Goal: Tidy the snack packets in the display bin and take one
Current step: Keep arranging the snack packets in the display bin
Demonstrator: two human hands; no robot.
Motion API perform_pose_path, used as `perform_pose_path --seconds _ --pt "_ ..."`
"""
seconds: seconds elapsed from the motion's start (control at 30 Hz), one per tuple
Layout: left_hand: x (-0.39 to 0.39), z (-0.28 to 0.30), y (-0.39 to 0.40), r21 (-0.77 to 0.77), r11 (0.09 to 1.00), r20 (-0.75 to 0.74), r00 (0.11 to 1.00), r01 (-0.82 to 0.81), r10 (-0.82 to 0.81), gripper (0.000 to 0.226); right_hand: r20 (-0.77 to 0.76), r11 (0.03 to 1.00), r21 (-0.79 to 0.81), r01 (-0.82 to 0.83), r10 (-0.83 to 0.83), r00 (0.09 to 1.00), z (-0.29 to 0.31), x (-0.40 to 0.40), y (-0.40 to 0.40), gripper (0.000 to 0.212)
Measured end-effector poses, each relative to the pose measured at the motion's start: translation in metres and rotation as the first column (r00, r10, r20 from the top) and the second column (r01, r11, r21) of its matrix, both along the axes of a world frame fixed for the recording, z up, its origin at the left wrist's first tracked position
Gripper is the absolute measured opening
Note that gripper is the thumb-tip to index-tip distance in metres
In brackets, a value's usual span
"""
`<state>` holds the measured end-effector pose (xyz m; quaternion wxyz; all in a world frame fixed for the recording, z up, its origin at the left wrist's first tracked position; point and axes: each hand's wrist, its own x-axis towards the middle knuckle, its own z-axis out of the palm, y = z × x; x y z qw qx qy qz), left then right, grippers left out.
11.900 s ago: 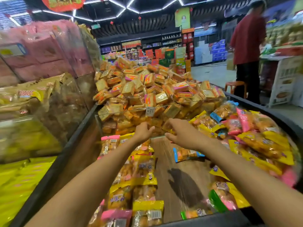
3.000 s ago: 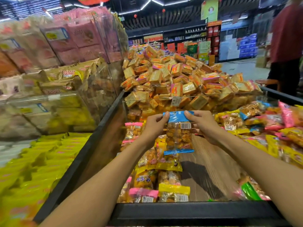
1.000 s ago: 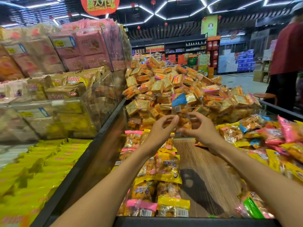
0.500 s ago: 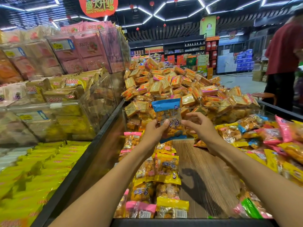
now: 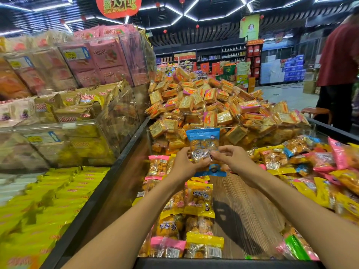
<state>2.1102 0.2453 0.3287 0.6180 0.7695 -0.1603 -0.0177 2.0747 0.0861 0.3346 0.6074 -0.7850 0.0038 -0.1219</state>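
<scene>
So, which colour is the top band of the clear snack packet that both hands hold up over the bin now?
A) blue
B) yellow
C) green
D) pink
A: the clear snack packet, pinched between the left hand and the right hand, has a blue top band.

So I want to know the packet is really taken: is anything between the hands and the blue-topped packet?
Nothing visible. The left hand and right hand both pinch the blue-topped packet directly, holding it upright above the bin's wooden floor.
</scene>
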Motion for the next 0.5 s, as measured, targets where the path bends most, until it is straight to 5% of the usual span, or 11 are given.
perform_pose_path --seconds 0.23,0.37,0.5 --pt "0.042 -0.01 0.036 0.053 0.956 -0.1 0.951 -0.287 0.291 0.043 -0.05 0.96 -0.279 0.009 -0.024 0.998 0.023 -0.003 -0.034 0.024" --pt "0.075 -0.022 0.033 0.208 0.918 -0.066 0.931 -0.339 0.359 0.045 -0.025 0.756 -0.654 0.001 -0.022 0.999 0.025 -0.014 -0.071 0.025" --pt "0.098 -0.048 0.009 0.334 0.899 -0.062 0.945 -0.284 0.321 0.045 0.018 0.664 -0.745 0.062 -0.072 0.997 0.003 -0.021 -0.121 0.029"
